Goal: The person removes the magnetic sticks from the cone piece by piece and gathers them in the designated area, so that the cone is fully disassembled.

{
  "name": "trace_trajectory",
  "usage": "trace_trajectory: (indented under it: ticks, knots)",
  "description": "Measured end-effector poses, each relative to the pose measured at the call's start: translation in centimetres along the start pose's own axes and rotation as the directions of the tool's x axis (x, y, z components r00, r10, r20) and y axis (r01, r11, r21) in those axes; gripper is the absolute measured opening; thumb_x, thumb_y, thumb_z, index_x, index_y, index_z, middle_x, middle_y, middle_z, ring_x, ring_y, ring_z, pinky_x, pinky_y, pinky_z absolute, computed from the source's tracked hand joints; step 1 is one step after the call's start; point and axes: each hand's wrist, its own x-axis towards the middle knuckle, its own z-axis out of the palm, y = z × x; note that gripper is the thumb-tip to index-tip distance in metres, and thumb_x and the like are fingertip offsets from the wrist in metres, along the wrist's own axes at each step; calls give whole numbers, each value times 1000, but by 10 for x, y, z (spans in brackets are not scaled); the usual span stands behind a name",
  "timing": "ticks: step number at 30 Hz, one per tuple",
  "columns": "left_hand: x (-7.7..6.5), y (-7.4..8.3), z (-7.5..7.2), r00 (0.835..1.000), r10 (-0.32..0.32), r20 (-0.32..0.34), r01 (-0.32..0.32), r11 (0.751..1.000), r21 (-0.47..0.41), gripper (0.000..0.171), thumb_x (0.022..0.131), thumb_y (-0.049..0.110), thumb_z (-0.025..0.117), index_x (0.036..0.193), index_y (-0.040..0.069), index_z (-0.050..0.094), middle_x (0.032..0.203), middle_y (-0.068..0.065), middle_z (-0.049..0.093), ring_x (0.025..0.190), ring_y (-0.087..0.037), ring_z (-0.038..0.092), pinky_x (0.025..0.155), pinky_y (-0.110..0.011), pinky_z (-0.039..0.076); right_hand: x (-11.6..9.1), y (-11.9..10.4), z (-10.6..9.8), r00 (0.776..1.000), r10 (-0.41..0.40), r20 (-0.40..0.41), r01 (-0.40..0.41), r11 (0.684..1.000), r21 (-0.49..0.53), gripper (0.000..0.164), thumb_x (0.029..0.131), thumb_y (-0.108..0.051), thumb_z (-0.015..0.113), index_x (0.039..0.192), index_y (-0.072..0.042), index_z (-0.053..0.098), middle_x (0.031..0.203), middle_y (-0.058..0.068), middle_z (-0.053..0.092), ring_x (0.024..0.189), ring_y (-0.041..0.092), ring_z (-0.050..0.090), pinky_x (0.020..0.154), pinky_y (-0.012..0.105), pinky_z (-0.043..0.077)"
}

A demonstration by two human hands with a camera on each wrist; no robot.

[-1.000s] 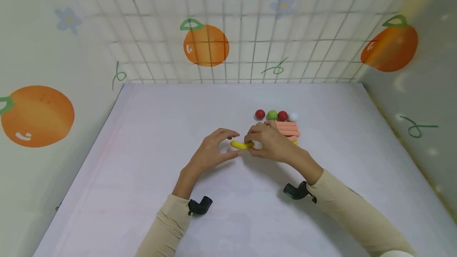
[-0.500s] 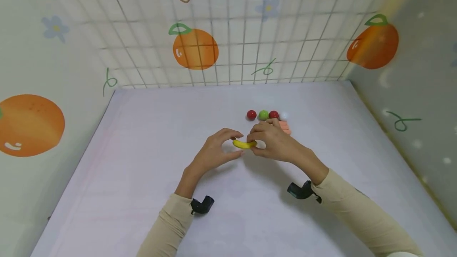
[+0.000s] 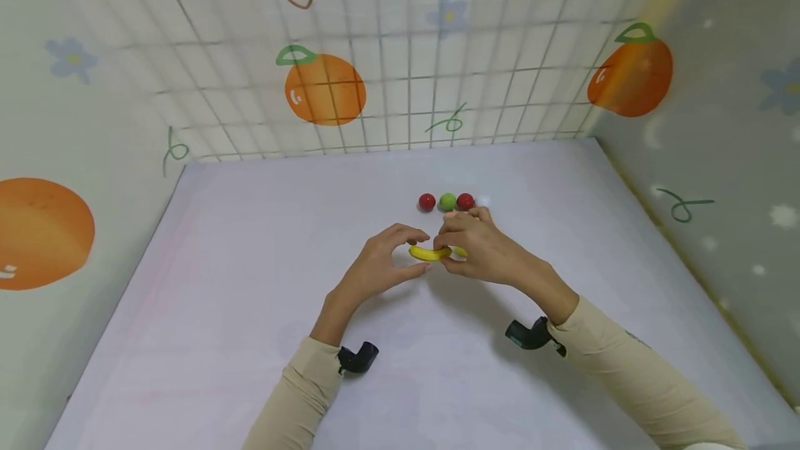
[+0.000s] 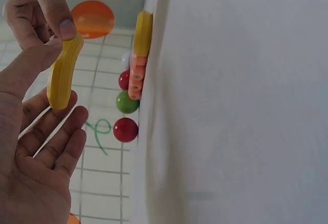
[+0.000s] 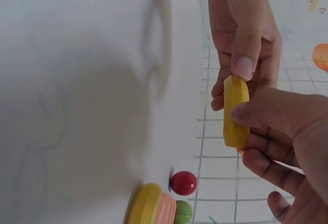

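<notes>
My right hand [image 3: 478, 248] pinches a yellow, ridged toy banana [image 3: 428, 254] between thumb and fingers, above the table. Around its free end curves my left hand [image 3: 375, 262], thumb and fingers spread apart in a C shape with gaps beside the banana in the head view. The left wrist view has the left palm turned up and its fingers [image 4: 56, 137] loosely extended. A second toy banana [image 4: 143, 34] lies on the table beside a stack of pink sticks [image 4: 136, 78]. In the head view the right hand hides most of that stack.
Behind the sticks runs a row of small balls: red [image 3: 427, 202], green [image 3: 447, 201], red [image 3: 465, 201] and white [image 3: 482, 201]. A white cloth covers the table [image 3: 219, 297]. Printed curtains enclose the back and sides, with a wire grid [image 3: 406, 68] at the back.
The head view has swung to the right, so balls and backdrop appear farther left. Both hands keep their pose round the banana, and the right hand now covers most of the pink sticks.
</notes>
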Motion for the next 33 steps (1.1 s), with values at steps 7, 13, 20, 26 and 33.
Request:
trace_trajectory:
  ticks: [7,13,20,26,33]
  knots:
    - [7,3,8,1000,-9,18,9,1000,-9,46,85,27,82,125,12,66,123,-3,63,107,-10,55,95,-46,49,-10,5,-3,1000,12,-5,-12,1000,-19,17,77,-12,86,87,-17,74,94,-4,67,112,21,60,86,49,32]
    - [13,5,15,1000,-12,28,12,1000,-5,43,86,28,82,124,13,67,122,-2,64,107,-10,55,95,-45,49,-18,12,-4,1000,14,-3,-14,999,-29,15,78,-11,84,87,-18,73,92,-7,68,96,14,61,83,51,33]
    - [22,9,23,999,15,47,-15,1000,-10,44,86,25,82,126,13,66,122,-4,63,107,-10,55,95,-45,49,-28,16,-9,1000,22,-17,-23,1000,-11,17,78,-9,84,90,-15,74,87,-10,71,90,14,61,82,49,33]
    - [29,11,31,998,4,63,-5,1000,9,45,85,24,82,125,10,66,121,-2,63,107,-12,55,95,-44,49,-36,19,-13,998,63,-6,-63,998,-9,18,78,-9,84,93,-13,76,93,-7,72,98,16,59,85,49,33]
    - [36,15,41,995,-18,97,16,1000,21,43,87,28,80,126,16,65,120,0,62,107,-11,54,96,-43,48,-48,25,-13,998,62,-16,-62,997,-35,16,77,-8,84,90,-12,76,94,-4,68,92,14,59,82,48,32]
